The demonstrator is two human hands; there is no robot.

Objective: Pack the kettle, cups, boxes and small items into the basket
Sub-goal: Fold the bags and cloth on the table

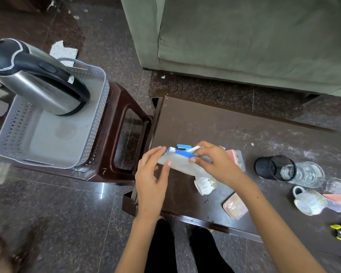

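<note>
Head view: a clear box [182,165], its long axis running left to right, was held above the surface [215,127], pinched by the right hand [213,160] and steadied by the straight-fingered left hand [153,170]. Beyond, leftward and nearer the left hand, the basket [98,107] held the kettle [37,75].

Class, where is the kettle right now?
In the head view, the kettle stands at far left inside the grey basket, which sits on a brown stool.

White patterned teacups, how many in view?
2. One white patterned teacup lies below the right hand; another lies near the table's right end. More may be hidden.
</note>
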